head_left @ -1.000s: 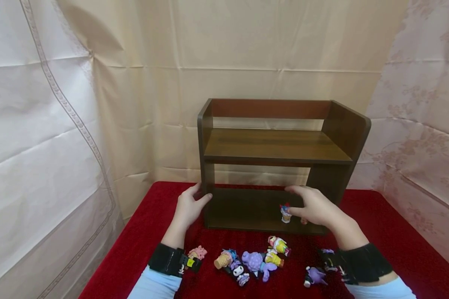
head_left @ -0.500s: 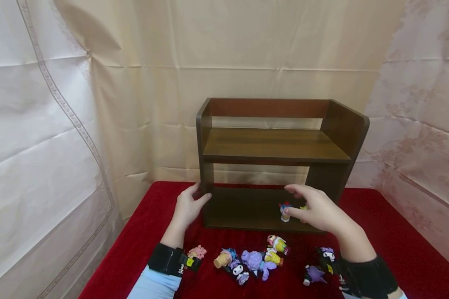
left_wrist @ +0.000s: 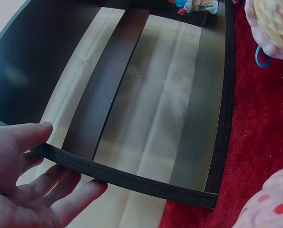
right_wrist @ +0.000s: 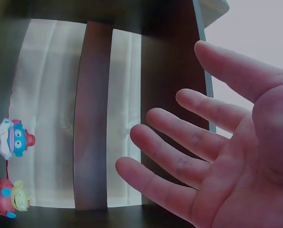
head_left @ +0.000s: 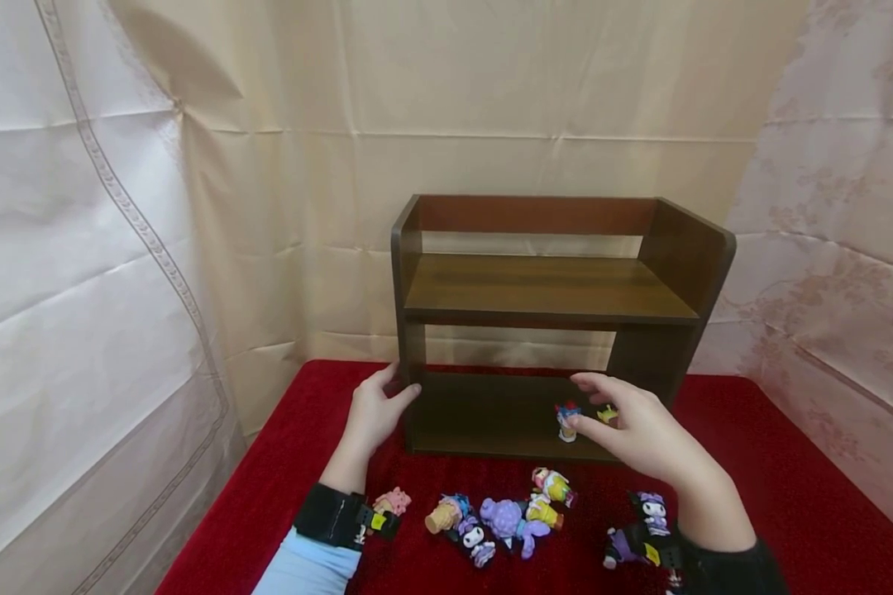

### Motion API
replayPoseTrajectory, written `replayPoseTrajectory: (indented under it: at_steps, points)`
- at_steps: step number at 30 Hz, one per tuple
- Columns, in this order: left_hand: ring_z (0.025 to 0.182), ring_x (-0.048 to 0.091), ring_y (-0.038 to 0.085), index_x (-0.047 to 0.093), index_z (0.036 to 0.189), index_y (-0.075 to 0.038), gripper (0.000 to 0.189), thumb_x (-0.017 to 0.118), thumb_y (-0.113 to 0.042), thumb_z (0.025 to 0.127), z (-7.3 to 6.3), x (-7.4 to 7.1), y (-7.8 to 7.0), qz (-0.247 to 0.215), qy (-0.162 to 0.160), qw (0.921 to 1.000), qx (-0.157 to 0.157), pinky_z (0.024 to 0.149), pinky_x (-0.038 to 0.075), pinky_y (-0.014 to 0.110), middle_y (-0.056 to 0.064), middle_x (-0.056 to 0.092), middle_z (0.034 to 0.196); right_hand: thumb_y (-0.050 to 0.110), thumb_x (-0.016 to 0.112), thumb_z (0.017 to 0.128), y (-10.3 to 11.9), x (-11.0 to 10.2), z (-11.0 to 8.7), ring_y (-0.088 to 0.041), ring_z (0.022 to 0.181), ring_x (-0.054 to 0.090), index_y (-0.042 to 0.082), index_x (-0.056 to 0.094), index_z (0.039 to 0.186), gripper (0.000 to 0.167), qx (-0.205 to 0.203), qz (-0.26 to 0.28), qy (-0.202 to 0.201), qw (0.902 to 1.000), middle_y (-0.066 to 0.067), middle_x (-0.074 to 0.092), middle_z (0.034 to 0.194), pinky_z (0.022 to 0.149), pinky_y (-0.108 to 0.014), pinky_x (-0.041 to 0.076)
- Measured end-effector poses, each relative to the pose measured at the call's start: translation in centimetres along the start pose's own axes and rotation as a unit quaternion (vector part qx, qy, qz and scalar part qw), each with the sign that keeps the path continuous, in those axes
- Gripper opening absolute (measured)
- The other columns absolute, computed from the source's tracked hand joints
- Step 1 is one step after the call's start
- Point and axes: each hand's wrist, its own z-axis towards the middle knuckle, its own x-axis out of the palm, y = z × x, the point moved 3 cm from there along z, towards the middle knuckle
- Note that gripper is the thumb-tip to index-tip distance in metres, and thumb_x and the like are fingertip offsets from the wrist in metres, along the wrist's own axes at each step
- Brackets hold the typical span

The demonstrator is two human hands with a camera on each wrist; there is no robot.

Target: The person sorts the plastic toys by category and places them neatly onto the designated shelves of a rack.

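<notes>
My left hand grips the left side panel of a dark brown two-tier shelf. In the left wrist view its thumb lies on the inner side and its fingers on the outer side. My right hand hovers at the lower tier's right front, fingers spread and nothing held. Beside its thumb tip stands a blue-headed figurine with a red nose and a cone-shaped base. Partly behind that hand is a yellow-headed figurine, which shows a red body in the right wrist view.
Several toy figurines lie on the red cloth before the shelf: a pink one, an ice-cream-cone one, a purple one and a yellow one. Near my right wrist are a black-and-purple figurine and another purple one.
My right hand has drawn back slightly to the right from the figurines, uncovering the yellow-headed one on the lower tier. The left hand has stayed at the side panel.
</notes>
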Motion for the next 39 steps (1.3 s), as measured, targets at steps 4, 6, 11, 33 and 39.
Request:
replayPoseTrajectory:
  at_steps: [4,6,11,33,39]
  points:
    - [0.124,0.060,0.034,0.053,0.148,-0.005,0.059,0.073,-0.022,0.095,-0.1,0.2,0.1,0.001,0.001,1.0000,-0.001,0.096,0.053,0.050,0.017,0.060,0.140,0.033,0.076,0.094,-0.1,0.3,-0.3,-0.034,0.117,0.060,0.008,0.055,0.142,0.059,0.004,0.012,-0.001,0.9999,-0.014,0.061,0.137,0.088,-0.051,0.057]
    - [0.124,0.060,0.034,0.053,0.148,-0.004,0.059,0.073,-0.022,0.095,-0.1,0.2,0.1,0.001,0.001,1.0000,-0.001,0.096,0.053,0.050,0.017,0.061,0.140,0.035,0.075,0.093,-0.2,0.5,-0.5,-0.034,0.118,0.060,0.009,0.055,0.142,0.059,0.006,0.019,-0.002,0.9998,-0.014,0.061,0.136,0.088,-0.051,0.057]
    - [0.124,0.060,0.034,0.053,0.148,-0.005,0.059,0.073,-0.022,0.095,-0.2,0.3,0.1,-0.001,0.003,1.0000,-0.002,0.096,0.053,0.050,0.017,0.060,0.140,0.033,0.076,0.093,-0.7,1.2,-0.8,-0.034,0.117,0.061,0.009,0.057,0.141,0.057,0.007,0.042,0.000,0.9991,-0.012,0.062,0.134,0.091,-0.053,0.056]
    - [0.126,0.058,0.035,0.051,0.149,-0.004,0.061,0.073,-0.024,0.095,-0.1,0.1,0.1,0.003,0.000,1.0000,-0.008,0.096,0.053,0.050,0.018,0.058,0.142,0.032,0.077,0.091,-3.5,3.8,0.0,-0.042,0.109,0.065,-0.001,0.055,0.139,0.063,0.068,0.000,0.080,0.9945,-0.020,0.065,0.125,0.085,-0.054,0.057]
    - [0.126,0.058,0.035,0.051,0.149,-0.004,0.061,0.073,-0.025,0.095,-0.1,0.1,0.0,0.003,0.000,0.9999,-0.012,0.097,0.053,0.050,0.018,0.058,0.142,0.029,0.077,0.091,-4.3,5.1,0.3,-0.040,0.106,0.067,-0.004,0.057,0.136,0.059,0.072,0.016,0.110,0.9912,-0.021,0.066,0.125,0.085,-0.051,0.057]
